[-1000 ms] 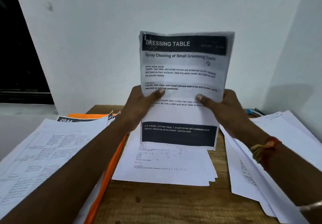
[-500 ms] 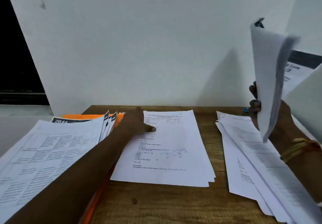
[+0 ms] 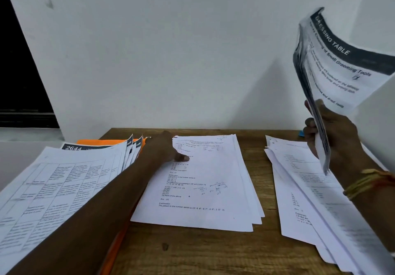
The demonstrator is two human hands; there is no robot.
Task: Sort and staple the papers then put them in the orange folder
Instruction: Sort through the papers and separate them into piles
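White sheaf (image 3: 337, 69) upright, header up, right hand (image 3: 337, 137) fingers gripping; left hand (image 3: 164, 148) on stack (image 3: 209, 189), fingers hidden.

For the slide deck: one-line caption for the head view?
Right hand holds up the DRESSING TABLE sheaf while the left hand rests on the middle paper stack.

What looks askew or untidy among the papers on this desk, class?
The middle stack is fanned out, its right edges stepped rather than flush. The right pile is splayed too. The orange folder lies mostly buried under the left sheets.
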